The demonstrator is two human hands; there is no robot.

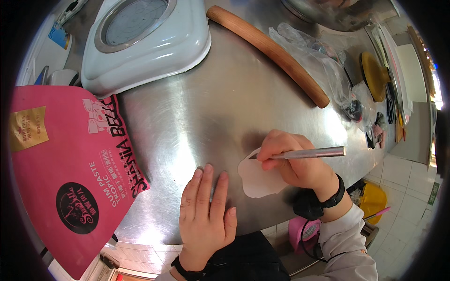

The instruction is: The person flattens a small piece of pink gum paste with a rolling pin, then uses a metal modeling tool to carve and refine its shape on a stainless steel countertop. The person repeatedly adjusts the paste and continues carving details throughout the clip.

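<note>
My right hand (299, 161) grips a metal-handled craft knife (316, 153) like a pen. Its blade tip meets the upper edge of a thin, off-white sheet (262, 182) with a wavy outline, apparently rolled-out paste. That sheet lies flat on the steel tabletop (218, 116), partly covered by my right hand. To the left of the sheet, my left hand (207, 210) rests palm down on the steel near the front edge. It holds nothing, and its fingers are stretched out and slightly apart.
A pink printed bag (70, 140) stands at the left. Behind it sits a white enamelled appliance (158, 52) with a round, metal-rimmed top. A wooden rolling pin (270, 52) lies across the back, beside clear plastic bags (316, 66). A yellow-brown turntable (373, 75) stands far right.
</note>
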